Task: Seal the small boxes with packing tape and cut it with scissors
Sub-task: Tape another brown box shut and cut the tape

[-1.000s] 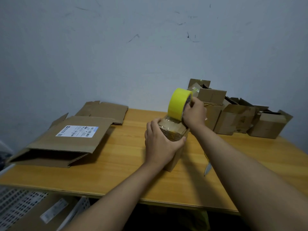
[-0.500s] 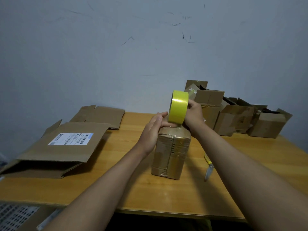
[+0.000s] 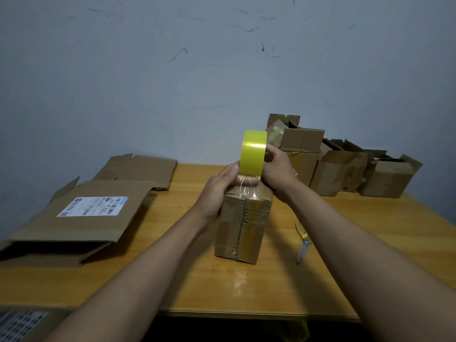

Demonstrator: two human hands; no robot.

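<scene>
A small cardboard box stands upright mid-table, with clear tape over its top and front seam. Just above the box's top, my right hand grips a yellow roll of packing tape held on edge. A short strip of clear tape runs from the roll down to the box top. My left hand lies against the box's upper left side, its thumb pressing the tape near the roll. Scissors with a yellow handle lie on the table right of the box, partly hidden by my right forearm.
A large flattened carton with a white label lies at the left, another flat piece of cardboard behind it. Several small open boxes are stacked at the back right against the wall. The wooden table ends at the near edge.
The box has gone from tilted under my left hand to standing upright. My left hand moved from the box's near side up to the tape by the roll. The roll turned edge-on.
</scene>
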